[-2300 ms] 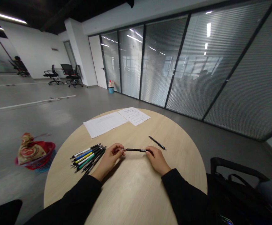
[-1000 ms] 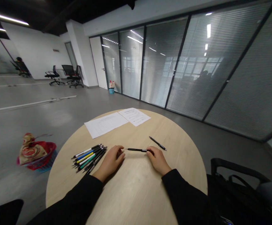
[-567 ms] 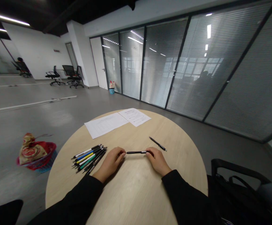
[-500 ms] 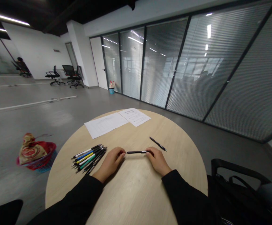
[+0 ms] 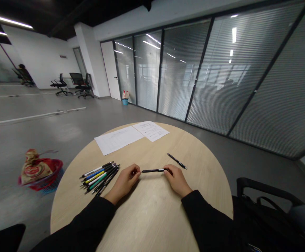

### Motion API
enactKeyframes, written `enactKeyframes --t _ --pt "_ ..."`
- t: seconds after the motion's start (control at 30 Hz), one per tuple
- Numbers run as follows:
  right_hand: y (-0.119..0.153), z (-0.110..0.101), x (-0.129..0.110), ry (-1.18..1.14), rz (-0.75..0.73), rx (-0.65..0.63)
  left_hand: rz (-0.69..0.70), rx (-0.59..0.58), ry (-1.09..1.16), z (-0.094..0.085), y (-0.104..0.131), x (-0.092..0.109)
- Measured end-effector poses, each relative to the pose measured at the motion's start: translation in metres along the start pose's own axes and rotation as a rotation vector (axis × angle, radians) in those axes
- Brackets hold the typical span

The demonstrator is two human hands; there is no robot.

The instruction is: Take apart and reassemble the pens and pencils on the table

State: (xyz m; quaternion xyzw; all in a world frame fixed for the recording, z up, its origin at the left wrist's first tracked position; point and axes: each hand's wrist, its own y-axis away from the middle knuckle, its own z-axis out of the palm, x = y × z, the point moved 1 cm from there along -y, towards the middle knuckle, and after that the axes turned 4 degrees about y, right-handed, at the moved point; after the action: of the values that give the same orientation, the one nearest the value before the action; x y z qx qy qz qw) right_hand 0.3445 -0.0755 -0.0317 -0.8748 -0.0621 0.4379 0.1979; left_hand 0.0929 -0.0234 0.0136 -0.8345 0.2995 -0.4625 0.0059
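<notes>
A black pen (image 5: pixel 152 170) lies level between my two hands, just over the round wooden table (image 5: pixel 152 217). At its left end, my left hand (image 5: pixel 125 181) pinches the tip between thumb and fingers. My right hand (image 5: pixel 176 177) grips the other end, near a small pale mark on the barrel; the fingers hide that end. Beyond my right hand rests a second black pen (image 5: pixel 177 161), slanted and untouched. To the left of my left hand is a pile of pens (image 5: pixel 99 177) with white, blue, yellow, green and black barrels.
Two printed paper sheets (image 5: pixel 119 139) lie at the table's far edge. On the floor to the left stands a basket (image 5: pixel 54 180) holding a brown and red bag (image 5: pixel 38 169). A black chair (image 5: pixel 268 190) is close by on the right.
The fingers of my left hand have shifted slightly at the pen's left end. My right hand, the pen and the pile look the same.
</notes>
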Motion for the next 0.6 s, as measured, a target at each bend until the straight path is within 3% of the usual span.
enactKeyframes --t 0.27,0.6 --pt "0.0002 -0.0002 -0.0015 -0.022 0.006 0.019 0.013 0.041 -0.035 0.0023 -0.001 -0.0107" --pt "-0.0004 -0.0029 0.0001 0.011 0.014 0.05 0.006 0.057 -0.073 -0.0025 -0.0005 -0.0074"
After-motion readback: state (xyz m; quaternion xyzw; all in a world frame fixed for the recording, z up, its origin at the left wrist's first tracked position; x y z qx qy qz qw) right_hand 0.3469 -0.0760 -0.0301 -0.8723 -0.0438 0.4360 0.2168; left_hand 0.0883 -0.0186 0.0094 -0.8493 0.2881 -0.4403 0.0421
